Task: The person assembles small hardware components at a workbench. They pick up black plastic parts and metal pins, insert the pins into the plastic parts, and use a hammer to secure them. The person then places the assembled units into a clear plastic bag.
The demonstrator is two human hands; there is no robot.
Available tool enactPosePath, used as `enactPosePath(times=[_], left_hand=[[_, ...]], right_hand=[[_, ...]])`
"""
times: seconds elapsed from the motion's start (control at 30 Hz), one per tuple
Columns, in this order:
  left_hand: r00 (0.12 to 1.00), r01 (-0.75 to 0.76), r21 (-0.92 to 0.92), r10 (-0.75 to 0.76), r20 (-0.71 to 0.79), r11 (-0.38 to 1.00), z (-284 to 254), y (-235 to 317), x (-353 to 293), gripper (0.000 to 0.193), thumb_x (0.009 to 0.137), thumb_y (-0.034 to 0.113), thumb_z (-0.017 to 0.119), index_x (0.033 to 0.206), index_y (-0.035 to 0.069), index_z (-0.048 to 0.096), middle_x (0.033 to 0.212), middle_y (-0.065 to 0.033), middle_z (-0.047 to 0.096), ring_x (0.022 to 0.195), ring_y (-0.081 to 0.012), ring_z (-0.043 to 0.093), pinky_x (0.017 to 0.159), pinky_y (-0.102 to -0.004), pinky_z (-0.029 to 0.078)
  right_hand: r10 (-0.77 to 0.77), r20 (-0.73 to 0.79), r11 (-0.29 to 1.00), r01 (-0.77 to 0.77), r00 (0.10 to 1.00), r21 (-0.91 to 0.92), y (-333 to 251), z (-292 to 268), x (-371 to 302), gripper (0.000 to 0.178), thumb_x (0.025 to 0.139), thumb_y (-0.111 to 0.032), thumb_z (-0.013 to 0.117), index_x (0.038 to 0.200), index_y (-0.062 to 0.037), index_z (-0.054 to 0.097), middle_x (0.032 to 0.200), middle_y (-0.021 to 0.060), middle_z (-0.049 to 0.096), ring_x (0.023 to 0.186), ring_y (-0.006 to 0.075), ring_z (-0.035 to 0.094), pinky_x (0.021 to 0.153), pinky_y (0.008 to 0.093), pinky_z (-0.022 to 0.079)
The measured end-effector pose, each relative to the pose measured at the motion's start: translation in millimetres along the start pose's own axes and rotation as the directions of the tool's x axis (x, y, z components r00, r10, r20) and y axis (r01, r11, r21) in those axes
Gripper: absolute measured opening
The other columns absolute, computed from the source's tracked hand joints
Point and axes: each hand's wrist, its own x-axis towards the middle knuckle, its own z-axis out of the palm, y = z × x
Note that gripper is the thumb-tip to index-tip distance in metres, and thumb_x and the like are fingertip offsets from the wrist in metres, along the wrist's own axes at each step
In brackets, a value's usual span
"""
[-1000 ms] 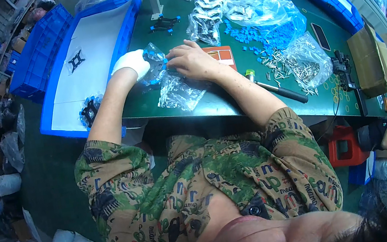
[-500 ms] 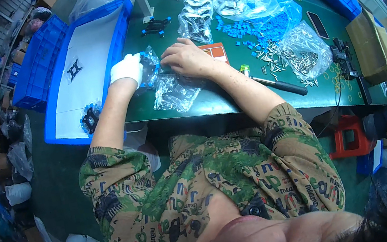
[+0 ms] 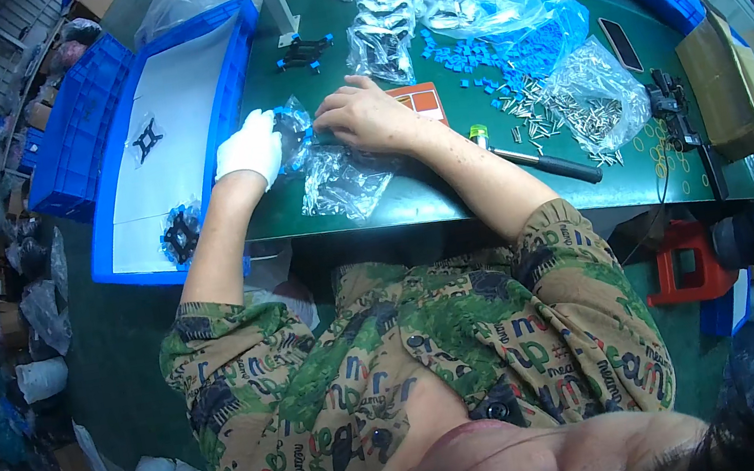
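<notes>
A black bracket with blue tips, in a clear plastic bag (image 3: 293, 130), lies on the green table between my hands. My left hand (image 3: 248, 152), in a white glove, grips the bag's left edge, with its fingertips partly hidden. On the other side my bare right hand (image 3: 366, 117) has its fingers bent onto the bag's right edge; its thumb tip is hard to see. Just below lies a crumpled clear plastic bag (image 3: 344, 181). An unbagged black bracket with blue tips (image 3: 305, 52) sits farther back.
At the left, a blue tray (image 3: 120, 261) holds two bagged brackets. A hammer (image 3: 548, 165), loose metal pins (image 3: 530, 113), blue caps (image 3: 467, 56), a phone (image 3: 621, 46) and a cardboard box (image 3: 719, 92) lie to the right. A metal post (image 3: 273, 0) rises behind.
My gloved left hand has shifted slightly toward me and its fingers now point more upward along the bag. My right hand stays nearly where it was.
</notes>
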Motion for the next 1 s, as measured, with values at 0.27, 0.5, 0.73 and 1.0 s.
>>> enactPosePath(times=[0.27,0.5,0.73,1.0], left_hand=[[0.993,-0.024,-0.079,0.033,0.111,0.997,-16,12,-26,0.047,0.100,0.046,0.055,0.137,0.018,0.062,0.148,-0.0080,0.056,0.122,-0.0316,0.063,0.103,-0.0405,0.050],[0.957,-0.109,-0.252,0.170,0.236,0.961,-45,-10,-2,0.042,0.099,0.044,0.054,0.119,0.013,0.071,0.125,-0.0136,0.069,0.116,-0.0353,0.064,0.099,-0.0432,0.051],[1.000,-0.022,-0.395,0.020,-0.009,0.918,-31,-75,78,0.049,0.100,0.045,0.057,0.129,0.007,0.067,0.128,-0.0171,0.069,0.120,-0.0354,0.064,0.104,-0.0395,0.048],[0.996,-0.059,-0.341,0.080,0.047,0.938,-15,-26,148,0.056,0.097,0.043,0.060,0.140,0.006,0.060,0.140,-0.0188,0.062,0.131,-0.0350,0.057,0.111,-0.0413,0.043]], right_hand=[[-0.042,-0.050,0.999,0.040,0.998,-0.036,-6,-5,2,0.028,0.088,-0.015,0.068,0.115,-0.0183,0.073,0.116,0.0015,0.070,0.115,0.0221,0.064,0.113,0.0559,0.038],[-0.090,-0.158,0.994,0.079,0.983,-0.075,-39,-83,-3,0.032,0.084,-0.010,0.070,0.115,-0.0186,0.072,0.118,0.0007,0.069,0.117,0.0214,0.064,0.114,0.0564,0.036],[0.130,-0.237,0.953,-0.187,0.963,-0.237,8,-163,-75,0.028,0.089,-0.008,0.065,0.115,-0.0150,0.072,0.118,0.0027,0.070,0.116,0.0243,0.064,0.114,0.0534,0.035],[0.556,-0.289,0.773,-0.613,0.779,-0.164,176,-182,-149,0.030,0.096,-0.019,0.059,0.121,-0.0075,0.071,0.118,0.0170,0.071,0.115,0.0361,0.066,0.099,0.0434,0.052]])
